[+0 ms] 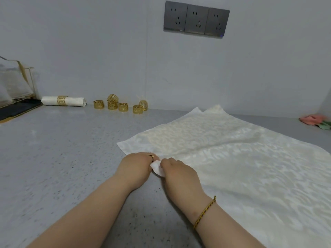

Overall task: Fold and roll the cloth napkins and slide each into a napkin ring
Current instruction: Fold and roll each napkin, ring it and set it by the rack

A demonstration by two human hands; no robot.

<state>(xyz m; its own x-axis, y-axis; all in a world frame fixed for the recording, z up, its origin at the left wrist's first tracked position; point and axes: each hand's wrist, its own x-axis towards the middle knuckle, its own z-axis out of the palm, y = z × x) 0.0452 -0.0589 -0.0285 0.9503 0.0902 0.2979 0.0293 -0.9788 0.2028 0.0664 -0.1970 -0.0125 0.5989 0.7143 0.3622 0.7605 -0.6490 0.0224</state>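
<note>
A cream patterned cloth napkin (232, 149) lies spread flat on the grey countertop (62, 158), filling the right half of the view. Its near left corner is curled up into a small white roll. My left hand (138, 167) and my right hand (179, 172) meet at that corner and both pinch the rolled bit of cloth. Several gold napkin rings (123, 106) stand loose by the back wall. Left of them lies a finished rolled napkin (64, 101) with a gold ring around its middle.
A clear holder with a gold wire frame (16, 83) stands on a dark tray at the far left. A pink and green cloth (315, 120) lies at the far right edge. Grey wall sockets (196, 19) sit high on the back wall.
</note>
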